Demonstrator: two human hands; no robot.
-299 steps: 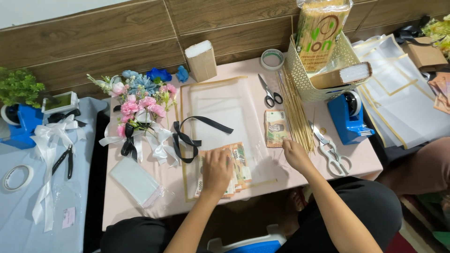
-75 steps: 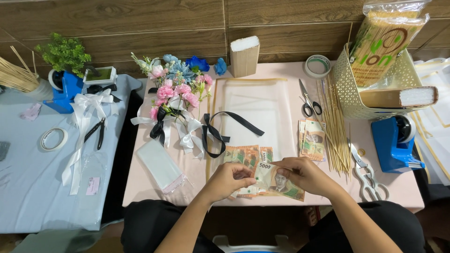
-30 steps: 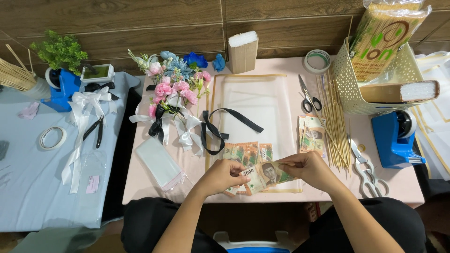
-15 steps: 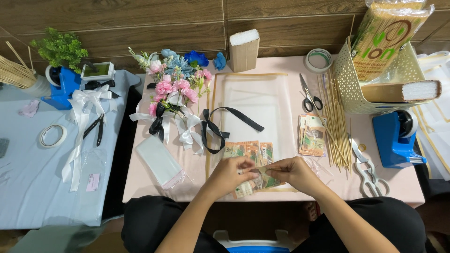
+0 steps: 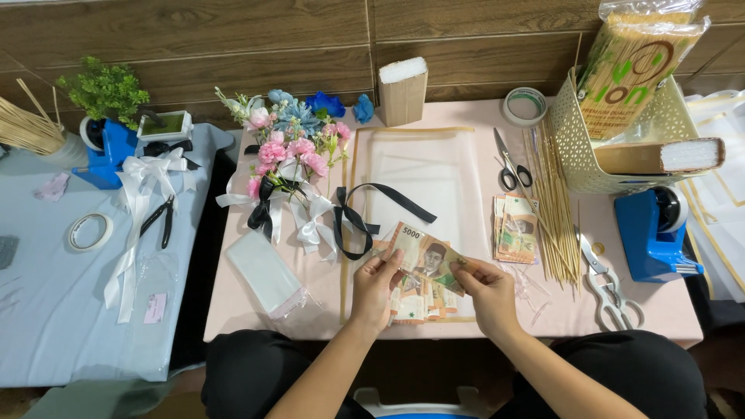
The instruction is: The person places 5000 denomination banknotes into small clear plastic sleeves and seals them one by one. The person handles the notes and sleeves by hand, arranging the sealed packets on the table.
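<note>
I hold one brownish banknote (image 5: 420,254) flat between both hands, just above the pink table (image 5: 466,116). My left hand (image 5: 376,287) pinches its left edge and my right hand (image 5: 485,289) pinches its right end. Under the note, several more banknotes (image 5: 415,304) lie fanned on a clear sheet with gold borders (image 5: 419,178). A small stack of banknotes (image 5: 515,229) rests to the right of that sheet.
A pink and blue flower bunch (image 5: 291,147) with white and black ribbons lies at the left. Scissors (image 5: 506,163), wooden skewers (image 5: 552,209), a tape roll (image 5: 524,104), a perforated basket (image 5: 613,147), a blue tape dispenser (image 5: 656,233) and pliers-like shears (image 5: 609,287) crowd the right.
Both hands have lifted one banknote off the fanned notes and spread it out between them; a second ago they were pressing notes down on the sheet.
</note>
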